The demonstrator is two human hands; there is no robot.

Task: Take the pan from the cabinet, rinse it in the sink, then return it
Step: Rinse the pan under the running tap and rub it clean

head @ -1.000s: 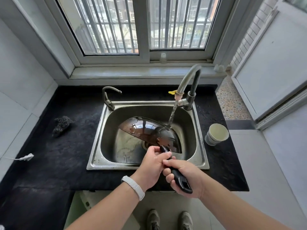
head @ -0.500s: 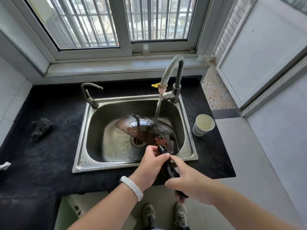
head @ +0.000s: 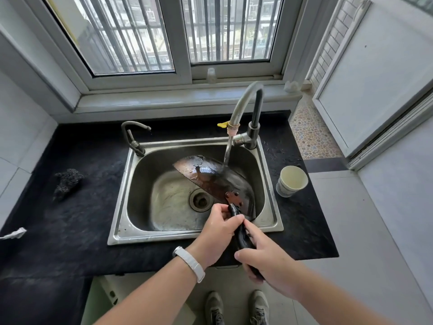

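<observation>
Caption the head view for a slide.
Left hand and right hand hold the pan under the faucet in the sink.

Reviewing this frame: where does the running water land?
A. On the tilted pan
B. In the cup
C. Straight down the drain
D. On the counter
A: the stream from the tap strikes the pan, which the left hand and right hand hold tilted in the sink by its handle.
</observation>
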